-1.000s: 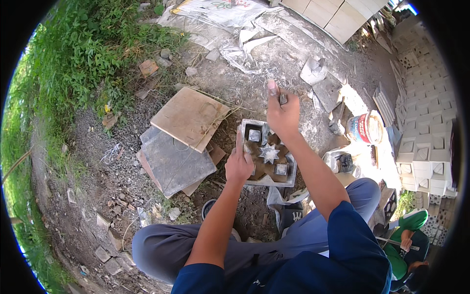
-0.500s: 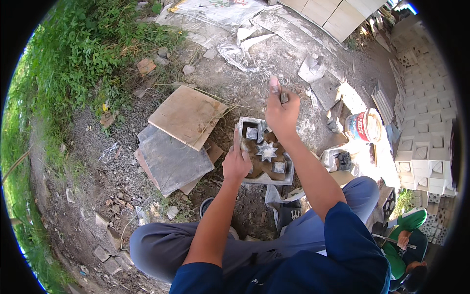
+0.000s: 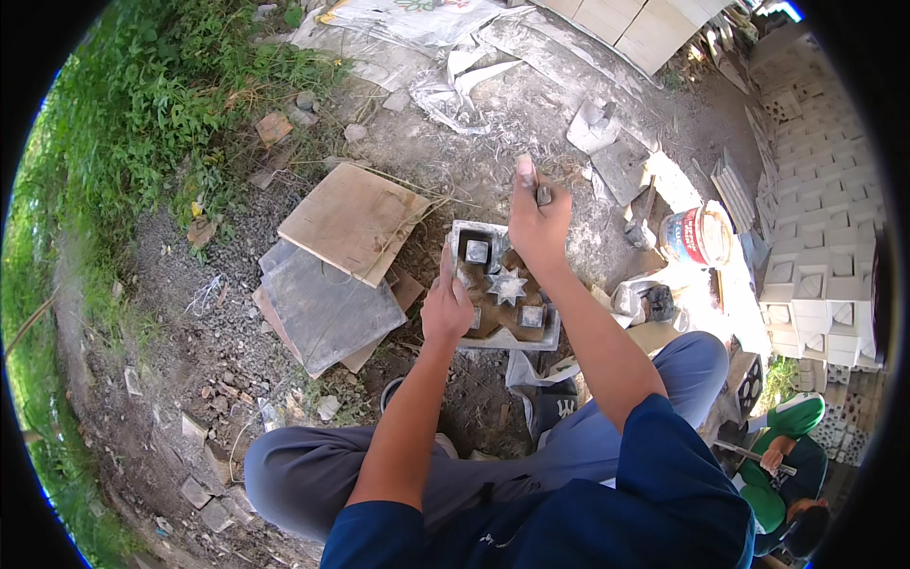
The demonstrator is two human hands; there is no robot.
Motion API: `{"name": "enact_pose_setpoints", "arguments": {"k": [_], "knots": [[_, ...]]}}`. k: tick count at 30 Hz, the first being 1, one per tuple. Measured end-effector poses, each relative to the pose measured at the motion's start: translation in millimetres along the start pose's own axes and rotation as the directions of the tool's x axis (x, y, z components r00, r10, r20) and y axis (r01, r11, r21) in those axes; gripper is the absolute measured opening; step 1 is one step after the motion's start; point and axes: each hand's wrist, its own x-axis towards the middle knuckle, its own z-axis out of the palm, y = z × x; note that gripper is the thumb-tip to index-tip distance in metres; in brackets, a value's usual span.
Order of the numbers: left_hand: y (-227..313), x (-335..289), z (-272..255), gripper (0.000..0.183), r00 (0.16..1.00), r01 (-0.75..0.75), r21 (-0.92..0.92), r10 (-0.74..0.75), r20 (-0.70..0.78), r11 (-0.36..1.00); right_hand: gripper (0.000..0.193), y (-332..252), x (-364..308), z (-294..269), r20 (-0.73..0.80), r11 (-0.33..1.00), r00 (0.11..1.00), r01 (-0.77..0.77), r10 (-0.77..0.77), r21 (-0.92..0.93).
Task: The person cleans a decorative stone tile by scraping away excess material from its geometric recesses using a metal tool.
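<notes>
Left hand (image 3: 447, 311) at the grey mould's (image 3: 544, 344) edge, right hand (image 3: 540, 229) apparently around a small dark object (image 3: 543, 195).

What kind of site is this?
Probably an outdoor block-making yard: stacked pale patterned rectangular blocks line the right side, a square grey mould-like frame with a silvery star-shaped piece inside sits on bare dirt, and leafy green weeds grow at left.

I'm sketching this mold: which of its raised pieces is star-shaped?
The central piece in the mold; its pointed arms set it apart from the square blocks.
</notes>
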Motion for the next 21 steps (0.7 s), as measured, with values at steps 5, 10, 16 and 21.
{"name": "enact_pose_setpoints", "arguments": {"k": [5, 10, 16, 21], "knots": [[5.2, 4.4, 2.9, 0.052, 0.987, 0.158, 0.01, -0.158, 0.042, 0.987, 0.044, -42.5, 0.1, -31.1, 0.128, 0.892, 0.99, -0.012, -0.052, 0.452], [-6.5, 6.5, 4.0, 0.048, 0.991, 0.131, -0.015, -0.132, -0.025, 0.991, 0.059, -63.3, -4.1, -34.2, 0.325, 0.745, 0.887, 0.032, -0.329, 0.666], [-3.5, 4.9, 7.1, 0.048, 0.994, 0.109, -0.014, -0.109, -0.012, 0.994, 0.057, -40.1, -15.5, -21.5, 0.4, 0.774, 0.9, -0.127, -0.174, 0.62], [-3.8, 5.1, 4.9, 0.046, 0.995, 0.093, -0.077, -0.095, -0.024, 0.993, 0.053, -35.5, -14.8, -10.4, 0.311, 0.772, 0.946, -0.131, -0.09, 0.621]]}}
